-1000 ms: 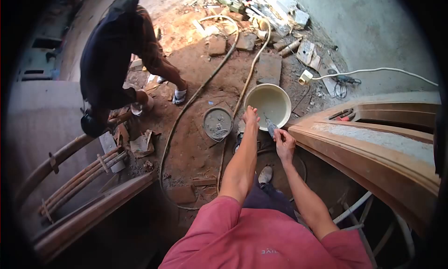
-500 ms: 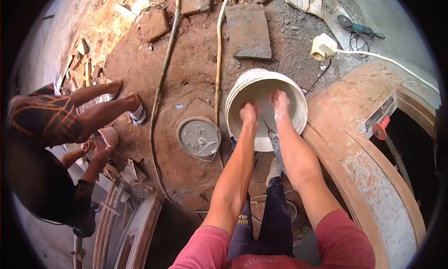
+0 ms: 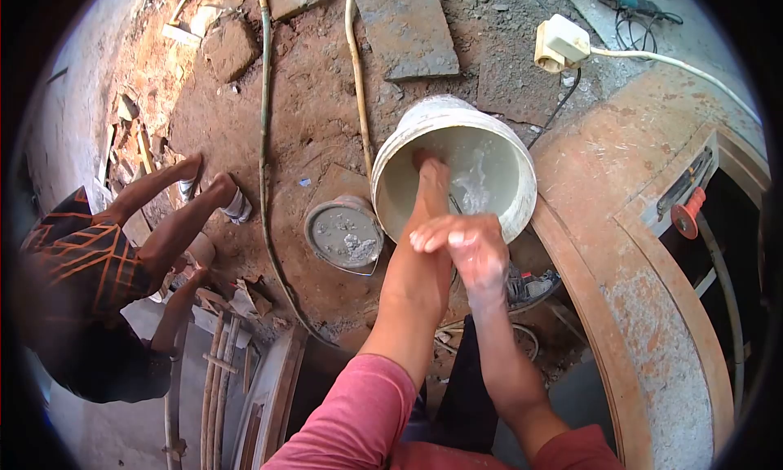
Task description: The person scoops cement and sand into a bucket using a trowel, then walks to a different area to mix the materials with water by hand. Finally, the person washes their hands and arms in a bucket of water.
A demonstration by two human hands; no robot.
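Right hand (image 3: 466, 248) newly above bucket (image 3: 431, 111)

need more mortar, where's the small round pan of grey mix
In the head view, the small round pan sits on the dirt floor left of centre, just left of the white bucket and right of the green hose.

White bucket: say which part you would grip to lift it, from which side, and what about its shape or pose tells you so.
Probably the rim of the white bucket, both sides, from above: it stands upright, open, with water inside, and no handle shows.
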